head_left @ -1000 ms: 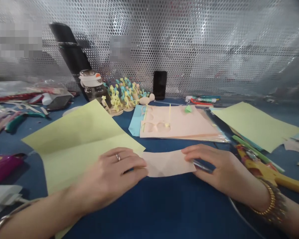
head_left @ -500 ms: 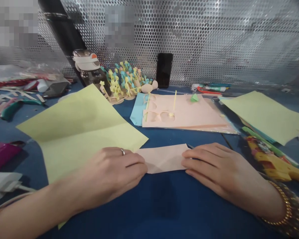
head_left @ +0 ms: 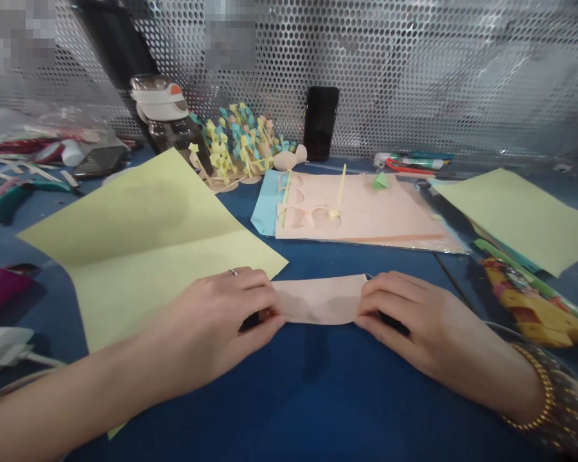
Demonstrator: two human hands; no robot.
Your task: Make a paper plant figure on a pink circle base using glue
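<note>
One white-lidded bottle (head_left: 168,122) holding something dark stands beyond the left hand (head_left: 212,314).

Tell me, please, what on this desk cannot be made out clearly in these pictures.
Head view:
Both ends of the pink paper strip: hidden by the left hand and the right hand.
The dark thing under the right hand's fingers: mostly covered, kind unclear.
The tall black object: top cut off by the upper edge.
The yellow-and-red object: cut off by the right edge.
The patch on the perforated metal screen: pixelated.
</note>
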